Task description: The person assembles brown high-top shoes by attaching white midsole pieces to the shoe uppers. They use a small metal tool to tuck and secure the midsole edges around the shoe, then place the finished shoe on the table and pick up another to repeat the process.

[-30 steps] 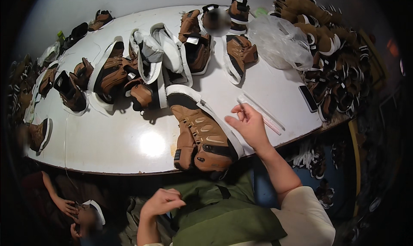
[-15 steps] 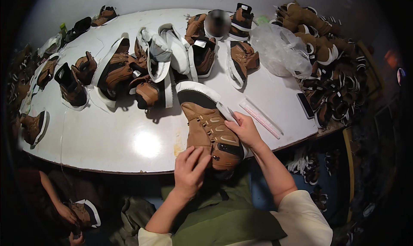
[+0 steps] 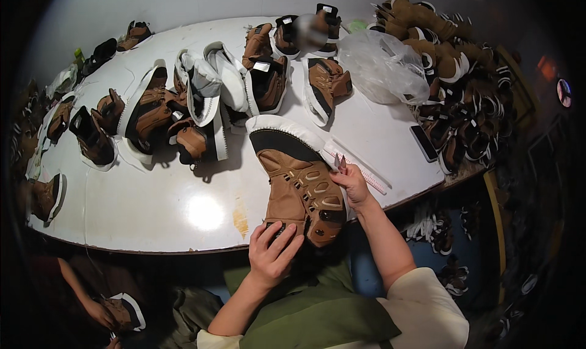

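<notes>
Brown-and-black, white-soled shoe over the white tabletop's near edge;
left hand, grip clamped on it; right hand, grip clamped round a pointed metal tool.

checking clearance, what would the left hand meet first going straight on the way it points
The left hand would likely meet the nearest boot first; they appear to touch, though depth is unclear.

Shoes crowd the worktable in this workshop.
</notes>
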Action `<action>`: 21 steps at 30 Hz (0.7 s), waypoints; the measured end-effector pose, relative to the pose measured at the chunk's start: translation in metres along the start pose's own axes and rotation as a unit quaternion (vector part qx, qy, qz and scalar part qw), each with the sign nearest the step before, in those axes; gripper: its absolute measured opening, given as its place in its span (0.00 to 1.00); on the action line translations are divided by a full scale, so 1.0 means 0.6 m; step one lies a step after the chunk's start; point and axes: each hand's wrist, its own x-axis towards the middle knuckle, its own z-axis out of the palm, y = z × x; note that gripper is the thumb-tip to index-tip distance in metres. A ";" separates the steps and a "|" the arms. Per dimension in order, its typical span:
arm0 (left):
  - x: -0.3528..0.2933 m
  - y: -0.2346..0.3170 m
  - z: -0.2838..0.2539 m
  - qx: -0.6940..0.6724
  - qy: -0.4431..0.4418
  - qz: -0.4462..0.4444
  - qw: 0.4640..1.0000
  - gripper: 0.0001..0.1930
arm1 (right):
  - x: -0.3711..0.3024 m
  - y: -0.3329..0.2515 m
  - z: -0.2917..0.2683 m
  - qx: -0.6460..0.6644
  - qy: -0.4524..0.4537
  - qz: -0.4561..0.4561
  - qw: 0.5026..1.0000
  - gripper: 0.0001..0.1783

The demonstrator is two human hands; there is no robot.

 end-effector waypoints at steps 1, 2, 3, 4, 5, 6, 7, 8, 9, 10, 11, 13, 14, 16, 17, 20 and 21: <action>0.001 0.000 0.001 0.000 0.000 -0.001 1.000 0.14 | 0.000 0.001 -0.002 -0.002 0.003 -0.002 1.000 0.05; 0.001 0.000 0.001 0.000 0.000 -0.002 1.000 0.13 | 0.001 0.001 -0.003 -0.004 0.005 -0.004 1.000 0.05; 0.002 0.000 0.002 -0.001 0.001 -0.003 1.000 0.13 | 0.000 0.000 -0.005 -0.006 0.003 -0.002 1.000 0.05; 0.000 -0.001 0.003 -0.001 0.001 -0.006 1.000 0.13 | 0.000 -0.001 -0.006 -0.008 0.001 -0.001 1.000 0.06; -0.003 -0.004 0.005 -0.001 0.002 -0.010 1.000 0.13 | 0.000 -0.001 -0.006 -0.011 -0.001 0.001 1.000 0.06; -0.006 -0.005 0.006 0.001 0.003 -0.015 1.000 0.14 | 0.000 -0.005 -0.001 -0.009 0.000 0.002 1.000 0.06; -0.002 -0.004 0.003 0.001 0.003 -0.008 1.000 0.12 | -0.001 -0.011 0.009 -0.007 0.001 0.004 1.000 0.07; -0.003 -0.005 0.002 0.001 0.004 -0.010 1.000 0.12 | -0.001 -0.014 0.017 -0.005 0.001 0.006 1.000 0.07; -0.002 -0.005 0.003 -0.001 0.005 -0.010 1.000 0.12 | 0.000 -0.014 0.018 -0.007 0.007 0.008 1.000 0.08; -0.002 -0.005 0.004 -0.003 0.006 -0.011 1.000 0.13 | 0.001 -0.011 0.011 -0.008 0.005 0.007 1.000 0.08; -0.002 -0.005 0.006 -0.005 0.007 -0.010 1.000 0.13 | 0.005 -0.003 0.002 -0.008 0.002 0.006 1.000 0.08; -0.003 -0.007 0.010 -0.009 0.010 -0.008 1.000 0.13 | 0.007 0.004 -0.006 -0.010 0.004 0.005 1.000 0.07; -0.003 -0.007 0.011 -0.010 0.011 -0.008 1.000 0.13 | 0.007 0.007 -0.007 -0.012 0.008 0.004 1.000 0.07; -0.004 -0.007 0.010 -0.010 0.012 -0.009 1.000 0.14 | 0.010 0.010 -0.009 -0.007 0.007 0.004 1.000 0.07; -0.004 -0.007 0.010 -0.010 0.012 -0.008 1.000 0.14 | 0.012 0.013 -0.012 -0.001 0.004 0.005 1.000 0.07; -0.004 -0.007 0.008 -0.008 0.009 -0.010 1.000 0.14 | 0.012 0.013 -0.009 -0.002 0.006 0.002 1.000 0.07; -0.004 -0.007 0.007 -0.007 0.008 -0.010 1.000 0.14 | 0.011 0.011 -0.006 -0.006 0.010 -0.001 1.000 0.07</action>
